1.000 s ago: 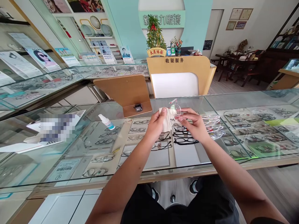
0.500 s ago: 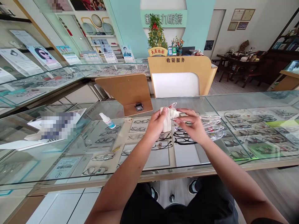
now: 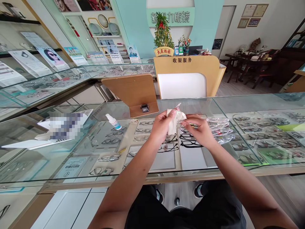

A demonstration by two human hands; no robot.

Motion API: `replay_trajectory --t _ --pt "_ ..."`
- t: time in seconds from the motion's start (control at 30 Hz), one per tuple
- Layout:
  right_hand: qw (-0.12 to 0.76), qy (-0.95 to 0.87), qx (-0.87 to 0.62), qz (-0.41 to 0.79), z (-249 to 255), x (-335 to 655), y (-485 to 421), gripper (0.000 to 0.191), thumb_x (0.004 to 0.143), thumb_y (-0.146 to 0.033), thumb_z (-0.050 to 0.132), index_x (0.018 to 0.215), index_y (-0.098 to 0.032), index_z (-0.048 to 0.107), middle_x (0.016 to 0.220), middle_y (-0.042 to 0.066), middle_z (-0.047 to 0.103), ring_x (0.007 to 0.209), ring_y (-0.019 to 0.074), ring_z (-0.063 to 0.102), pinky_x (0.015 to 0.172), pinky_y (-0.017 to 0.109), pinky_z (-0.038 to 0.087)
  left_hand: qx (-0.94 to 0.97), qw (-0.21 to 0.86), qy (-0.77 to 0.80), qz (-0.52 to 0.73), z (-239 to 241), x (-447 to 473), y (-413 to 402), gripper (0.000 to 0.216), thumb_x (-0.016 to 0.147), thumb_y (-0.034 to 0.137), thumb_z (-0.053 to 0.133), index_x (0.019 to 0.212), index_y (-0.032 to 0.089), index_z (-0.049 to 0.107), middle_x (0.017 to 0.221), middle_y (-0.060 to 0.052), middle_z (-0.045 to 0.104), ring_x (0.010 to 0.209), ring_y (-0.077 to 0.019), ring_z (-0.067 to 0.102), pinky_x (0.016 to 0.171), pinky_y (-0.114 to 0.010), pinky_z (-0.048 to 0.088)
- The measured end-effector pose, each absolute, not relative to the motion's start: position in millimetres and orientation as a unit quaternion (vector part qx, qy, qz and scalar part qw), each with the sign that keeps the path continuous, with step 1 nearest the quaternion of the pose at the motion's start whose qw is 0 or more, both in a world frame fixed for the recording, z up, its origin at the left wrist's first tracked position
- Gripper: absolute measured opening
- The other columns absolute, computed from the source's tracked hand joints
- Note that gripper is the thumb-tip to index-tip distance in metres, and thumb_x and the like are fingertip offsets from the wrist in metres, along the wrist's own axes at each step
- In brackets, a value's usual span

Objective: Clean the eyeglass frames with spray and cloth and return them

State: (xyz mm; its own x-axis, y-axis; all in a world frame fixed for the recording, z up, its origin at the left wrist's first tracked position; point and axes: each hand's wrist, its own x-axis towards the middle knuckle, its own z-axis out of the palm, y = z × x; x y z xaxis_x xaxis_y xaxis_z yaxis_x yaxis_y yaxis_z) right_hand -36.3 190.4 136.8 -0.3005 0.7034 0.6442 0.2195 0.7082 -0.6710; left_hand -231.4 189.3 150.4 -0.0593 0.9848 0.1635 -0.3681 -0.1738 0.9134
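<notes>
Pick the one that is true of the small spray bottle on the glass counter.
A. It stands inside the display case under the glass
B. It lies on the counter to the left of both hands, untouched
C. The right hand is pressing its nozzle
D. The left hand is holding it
B. The spray bottle lies on the glass counter, apart from the left hand and right hand, which hold a white cloth and clear glasses.

The wooden cashier desk [image 3: 190, 76] bears dark characters 收银服务 [image 3: 182, 59] on its front. Directly above it, the yellow plant pot [image 3: 164, 51] carries red characters 大展鸿图. Higher above the desk, the pale green wall sign [image 3: 170, 17] ends in 眼镜; its first characters are partly hidden behind the plant.
</notes>
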Motion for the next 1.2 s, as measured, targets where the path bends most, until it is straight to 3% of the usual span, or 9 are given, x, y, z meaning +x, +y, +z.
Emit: replay_trajectory --t 0.3,0.53,0.6,0.77,1.0,1.2 --pt "0.528 -0.772 -0.281 0.216 137 -36 188 0.018 0.108 -0.037 0.070 0.100 -0.028 0.084 0.109 0.007 0.083 0.107 0.0271 0.075 0.098 0.046 0.056 0.439 0.572 0.321 0.614 146 -228 190 0.056 0.070 0.055 0.103 0.108 0.020 0.082 0.094 -0.002 0.080 0.078 -0.0155 0.068 0.073 -0.028 0.054" --pt "0.540 -0.768 -0.271 0.212 138 -36 187 0.016 0.109 -0.031 0.068 0.100 -0.028 0.081 0.109 0.007 0.081 0.105 0.0257 0.071 0.095 0.043 0.054 0.492 0.599 0.290 0.561 144 -227 187 0.052 0.073 0.043 0.103 0.117 0.021 0.085 0.113 -0.008 0.083 0.098 -0.0208 0.073 0.091 -0.032 0.055" --pt "0.548 -0.767 -0.268 0.201 138 -37 186 0.014 0.109 -0.029 0.069 0.100 -0.028 0.080 0.112 0.007 0.081 0.109 0.0259 0.070 0.097 0.043 0.053 0.499 0.590 0.302 0.558 144 -226 184 0.052 0.074 0.044 0.102 0.117 0.021 0.086 0.114 -0.009 0.083 0.100 -0.0217 0.072 0.091 -0.033 0.054" --pt "0.537 -0.776 -0.269 0.191 140 -36 186 0.015 0.109 -0.027 0.068 0.097 -0.027 0.078 0.108 0.007 0.078 0.102 0.0247 0.068 0.094 0.042 0.052 0.501 0.546 0.342 0.577 148 -224 179 0.045 0.072 0.048 0.102 0.104 0.019 0.088 0.089 -0.003 0.079 0.077 -0.0150 0.063 0.073 -0.028 0.050" --pt "0.509 -0.795 -0.256 0.209 141 -35 185 0.016 0.110 -0.029 0.067 0.100 -0.026 0.078 0.113 0.007 0.074 0.107 0.0238 0.066 0.097 0.042 0.051 0.531 0.482 0.348 0.604 155 -226 177 0.040 0.074 0.048 0.101 0.097 0.019 0.087 0.088 -0.004 0.079 0.074 -0.0147 0.063 0.068 -0.027 0.050" --pt "0.495 -0.780 -0.241 0.296 150 -35 180 0.024 0.109 -0.038 0.068 0.092 -0.026 0.079 0.105 0.006 0.073 0.100 0.0226 0.068 0.094 0.041 0.051 0.563 0.431 0.364 0.604 156 -234 177 0.053 0.087 0.070 0.084 0.084 0.017 0.080 0.072 -0.002 0.069 0.063 -0.0134 0.054 0.060 -0.027 0.043"
